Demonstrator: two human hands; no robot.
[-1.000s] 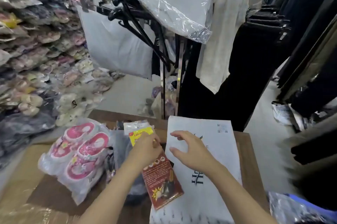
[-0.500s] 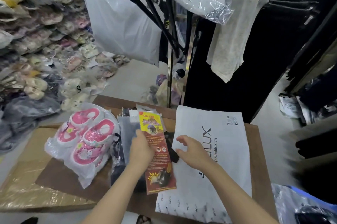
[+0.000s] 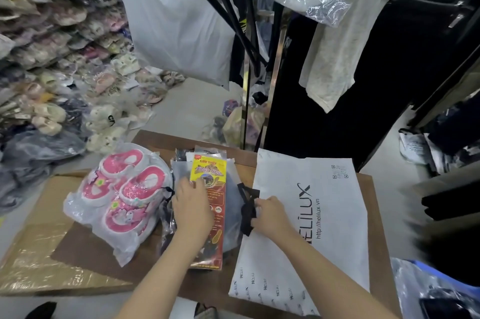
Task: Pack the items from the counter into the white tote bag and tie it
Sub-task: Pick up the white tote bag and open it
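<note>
The white tote bag (image 3: 311, 215) printed HELILUX lies flat on the right of the brown counter (image 3: 161, 142). My right hand (image 3: 270, 212) pinches its black tie ribbon (image 3: 246, 211) at the bag's left edge. My left hand (image 3: 191, 204) rests on a long red and yellow packet (image 3: 211, 189), which lies on a clear-wrapped dark item (image 3: 231, 204). A plastic bag of pink and white children's shoes (image 3: 117, 194) sits at the counter's left.
A flattened cardboard box (image 3: 36, 246) wrapped in film lies at the left. Bagged shoes (image 3: 65, 59) pile up along the left wall. A clothes rack (image 3: 246, 46) with hanging garments and a white plastic bag (image 3: 176, 33) stands behind the counter.
My left hand has lowered the red and yellow packet flat onto the pile. My right hand has moved from the bag's face to its left edge and taken the black ribbon.
</note>
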